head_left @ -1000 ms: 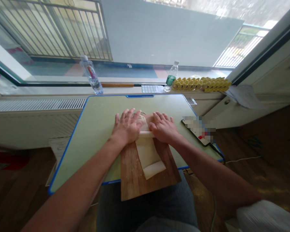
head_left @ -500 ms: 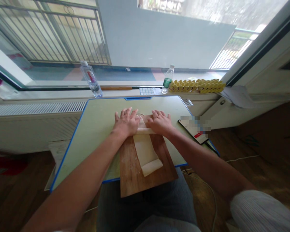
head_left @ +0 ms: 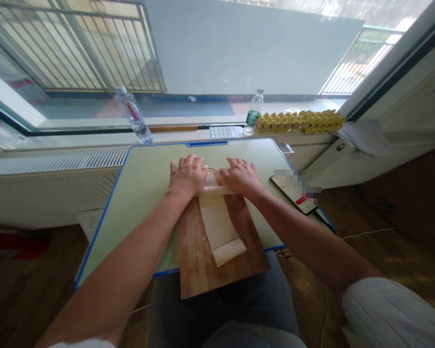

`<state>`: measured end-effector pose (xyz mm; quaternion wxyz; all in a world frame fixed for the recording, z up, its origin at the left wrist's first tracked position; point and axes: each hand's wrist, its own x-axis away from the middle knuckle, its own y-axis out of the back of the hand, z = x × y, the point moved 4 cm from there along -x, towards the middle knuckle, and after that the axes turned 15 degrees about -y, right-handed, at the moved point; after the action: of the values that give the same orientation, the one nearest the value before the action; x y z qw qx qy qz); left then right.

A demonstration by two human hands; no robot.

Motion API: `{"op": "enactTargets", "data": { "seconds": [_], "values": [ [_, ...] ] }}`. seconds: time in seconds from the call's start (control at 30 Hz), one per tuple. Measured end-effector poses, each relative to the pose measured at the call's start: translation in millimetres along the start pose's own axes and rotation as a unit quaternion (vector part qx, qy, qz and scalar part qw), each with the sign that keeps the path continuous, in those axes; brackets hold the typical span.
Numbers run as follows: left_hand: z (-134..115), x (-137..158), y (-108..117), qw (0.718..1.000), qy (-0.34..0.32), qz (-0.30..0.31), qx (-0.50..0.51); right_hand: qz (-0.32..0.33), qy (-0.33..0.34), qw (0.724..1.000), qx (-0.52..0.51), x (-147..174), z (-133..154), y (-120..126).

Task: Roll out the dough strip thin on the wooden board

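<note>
A long strip of pale dough (head_left: 217, 220) lies on a wooden board (head_left: 195, 263), its near end folded over. Across the dough's far part lies a light rolling pin (head_left: 216, 190), with its ends under my palms. My left hand (head_left: 188, 176) presses flat on the pin's left end, fingers stretched forward and spread. On the right end rests my right hand (head_left: 240, 175), its fingers also extended and apart. Both hands cover parts of the pin and the board's far edge.
The board overhangs the near edge of a small blue-rimmed table (head_left: 137, 193). A phone (head_left: 293, 195) lies at the right edge. Along the windowsill stand two bottles, one left (head_left: 134, 116) and one right (head_left: 253, 116), beside a yellow scalloped object (head_left: 300, 122).
My hands and the rolling pin have moved slightly away from me along the dough. The camera view has shifted a little; the dough strip and board look otherwise the same.
</note>
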<state>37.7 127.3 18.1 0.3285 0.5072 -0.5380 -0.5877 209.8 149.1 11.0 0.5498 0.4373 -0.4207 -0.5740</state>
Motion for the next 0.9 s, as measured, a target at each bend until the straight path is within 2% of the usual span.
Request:
{"op": "enactTargets", "data": {
  "seconds": [0.2, 0.4, 0.53, 0.67, 0.8, 0.9],
  "values": [
    [6, -14, -1, 1.000, 0.019, 0.010, -0.003, 0.001, -0.024, 1.000, -0.003, -25, 3, -3],
    [1, 5, -7, 0.998, 0.025, 0.046, 0.025, 0.055, -0.016, 0.998, 0.027, -3, -3, -3],
    [-13, 34, -5, 0.997, 0.025, 0.062, 0.032, 0.055, -0.009, 0.997, 0.049, 32, -9, 0],
    [-34, 76, 5, 0.999, 0.006, 0.040, 0.013, 0.022, 0.005, 0.998, 0.055, 71, -15, 3],
    [-57, 120, 15, 0.998, -0.036, 0.024, 0.035, 0.014, 0.028, 0.999, 0.015, 103, -25, 4],
    [-69, 146, 22, 0.997, -0.057, -0.011, 0.052, 0.018, 0.059, 0.997, -0.043, 117, -35, 7]
  ]
}}
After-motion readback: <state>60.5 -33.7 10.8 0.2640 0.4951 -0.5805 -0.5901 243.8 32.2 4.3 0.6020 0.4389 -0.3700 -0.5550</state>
